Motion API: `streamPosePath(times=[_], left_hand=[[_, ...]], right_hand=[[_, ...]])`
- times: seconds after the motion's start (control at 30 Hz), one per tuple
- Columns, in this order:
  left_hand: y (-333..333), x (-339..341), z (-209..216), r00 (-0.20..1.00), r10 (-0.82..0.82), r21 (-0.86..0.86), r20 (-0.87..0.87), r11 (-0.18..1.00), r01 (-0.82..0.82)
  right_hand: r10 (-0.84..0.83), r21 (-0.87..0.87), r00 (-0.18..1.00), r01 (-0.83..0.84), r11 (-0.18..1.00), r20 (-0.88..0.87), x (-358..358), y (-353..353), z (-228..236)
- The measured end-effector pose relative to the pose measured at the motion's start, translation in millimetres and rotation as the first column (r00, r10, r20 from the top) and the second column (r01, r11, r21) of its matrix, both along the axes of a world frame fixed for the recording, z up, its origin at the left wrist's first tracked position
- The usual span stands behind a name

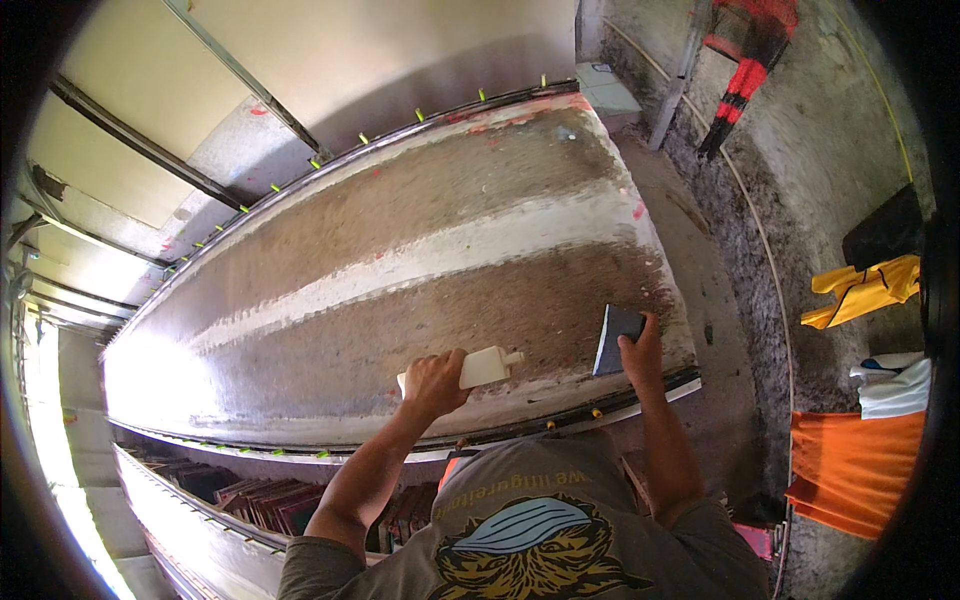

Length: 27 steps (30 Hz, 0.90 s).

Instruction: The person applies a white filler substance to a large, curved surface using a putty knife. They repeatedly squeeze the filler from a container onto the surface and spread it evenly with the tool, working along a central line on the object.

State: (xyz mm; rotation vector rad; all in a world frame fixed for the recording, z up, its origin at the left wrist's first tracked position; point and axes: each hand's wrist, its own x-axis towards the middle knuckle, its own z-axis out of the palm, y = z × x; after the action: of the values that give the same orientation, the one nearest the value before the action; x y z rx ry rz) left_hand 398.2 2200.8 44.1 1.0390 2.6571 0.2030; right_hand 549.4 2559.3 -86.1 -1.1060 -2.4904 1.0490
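Note:
My left hand [436, 386] is wrapped round a white plastic bottle [486, 368]. The bottle lies on its side in the air above the near edge of a long table [430, 290], its narrow neck toward the right. In my right hand [645, 358] is a flat, dark grey, roughly rectangular plate with a pale edge [616, 335], pinched at its right side. That plate is tilted over the near right corner of the table. Its exact kind cannot be made out. Brown stained bands and a white strip run along the tabletop.
Rails with small green clips [420, 115] edge the table. Below the near side, a rack holds several framed panels [290, 500]. Along the right wall hang a yellow garment [865, 290], an orange cloth [858, 470] and a red-and-black garment [745, 75]. A pipe [755, 215] follows that wall.

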Motion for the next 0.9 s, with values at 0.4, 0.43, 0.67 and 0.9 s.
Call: streamPosePath(times=[0.4, 0.43, 0.67, 0.9], left_hand=[[9.8, -12.5, -6.4, 0.993, -0.114, -0.158, -0.014, 0.981, 0.111], [11.0, -13.2, -5.3, 0.993, -0.118, -0.160, -0.010, 0.980, 0.115], [19.6, -15.8, 2.2, 0.988, -0.154, -0.227, 0.023, 0.961, 0.156], [25.9, -21.6, -4.8, 0.985, -0.170, -0.250, 0.008, 0.954, 0.167]], right_hand=[[-0.012, -0.021, 1.000, 0.012, 1.000, 0.017, -0.6, -0.2, -6.7], [-0.014, -0.007, 1.000, 0.014, 1.000, 0.017, 0.4, 0.3, -10.3], [0.000, -0.131, 0.999, 0.005, 0.991, 0.039, -2.5, -2.1, 17.6], [0.005, -0.130, 0.999, 0.000, 0.992, 0.039, -1.8, -1.2, 24.6]])
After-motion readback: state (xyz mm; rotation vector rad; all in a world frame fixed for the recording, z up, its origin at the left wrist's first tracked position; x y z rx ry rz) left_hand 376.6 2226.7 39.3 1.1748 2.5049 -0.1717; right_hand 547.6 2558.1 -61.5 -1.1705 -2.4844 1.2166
